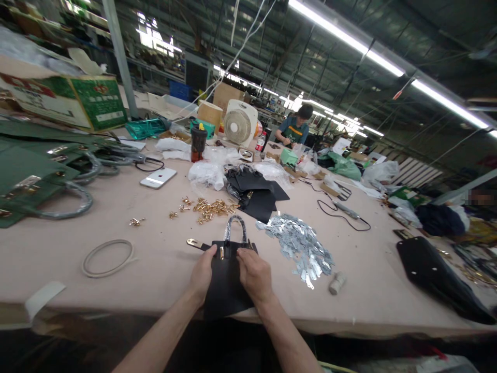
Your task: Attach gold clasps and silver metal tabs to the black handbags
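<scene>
A black leather bag panel (225,290) lies at the table's front edge, its handle (236,224) wrapped in clear plastic and pointing away from me. My left hand (202,274) grips the panel's left edge, thumb on top. Just beyond that thumb a black strap with a gold slotted plate (193,242) sticks out to the left. One upright gold fitting (221,253) sits at the left handle base. My right hand (254,272) is closed at the right handle base, finger and thumb pinched together; what the fingertips pinch is hidden.
Gold fittings (213,207) lie beyond the bag, and a heap of silver metal plates (298,243) spreads to the right. Black leather pieces (256,194), a phone (158,177), a tape ring (107,258), green bags (34,171) and a fan (239,123) are around. A co-worker (294,129) sits across.
</scene>
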`<state>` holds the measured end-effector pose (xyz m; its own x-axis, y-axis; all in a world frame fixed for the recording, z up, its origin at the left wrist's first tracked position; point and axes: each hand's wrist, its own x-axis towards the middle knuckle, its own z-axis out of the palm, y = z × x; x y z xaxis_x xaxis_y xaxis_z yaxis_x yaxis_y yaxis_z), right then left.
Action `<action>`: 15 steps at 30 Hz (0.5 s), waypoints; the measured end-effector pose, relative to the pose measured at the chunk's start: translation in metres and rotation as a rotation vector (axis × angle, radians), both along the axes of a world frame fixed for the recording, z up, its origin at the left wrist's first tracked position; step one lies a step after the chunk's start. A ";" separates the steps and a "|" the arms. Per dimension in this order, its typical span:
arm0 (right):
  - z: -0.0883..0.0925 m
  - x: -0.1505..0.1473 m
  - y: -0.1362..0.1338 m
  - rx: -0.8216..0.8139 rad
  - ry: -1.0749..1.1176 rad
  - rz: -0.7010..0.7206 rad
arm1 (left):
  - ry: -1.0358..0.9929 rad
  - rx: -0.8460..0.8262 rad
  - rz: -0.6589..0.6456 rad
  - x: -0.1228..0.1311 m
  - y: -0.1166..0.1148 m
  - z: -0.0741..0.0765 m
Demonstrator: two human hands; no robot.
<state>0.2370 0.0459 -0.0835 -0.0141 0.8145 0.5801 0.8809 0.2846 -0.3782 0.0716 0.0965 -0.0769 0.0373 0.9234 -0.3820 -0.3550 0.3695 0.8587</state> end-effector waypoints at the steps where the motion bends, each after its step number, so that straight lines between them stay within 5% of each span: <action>1: 0.000 0.001 0.000 0.005 -0.017 -0.001 | 0.029 0.021 -0.011 0.000 0.000 0.000; 7: 0.001 0.001 -0.004 0.030 -0.095 0.024 | 0.232 0.210 -0.118 -0.001 -0.002 -0.002; 15: -0.003 -0.003 -0.006 -0.010 -0.139 -0.055 | 0.225 0.238 -0.143 0.002 -0.001 -0.003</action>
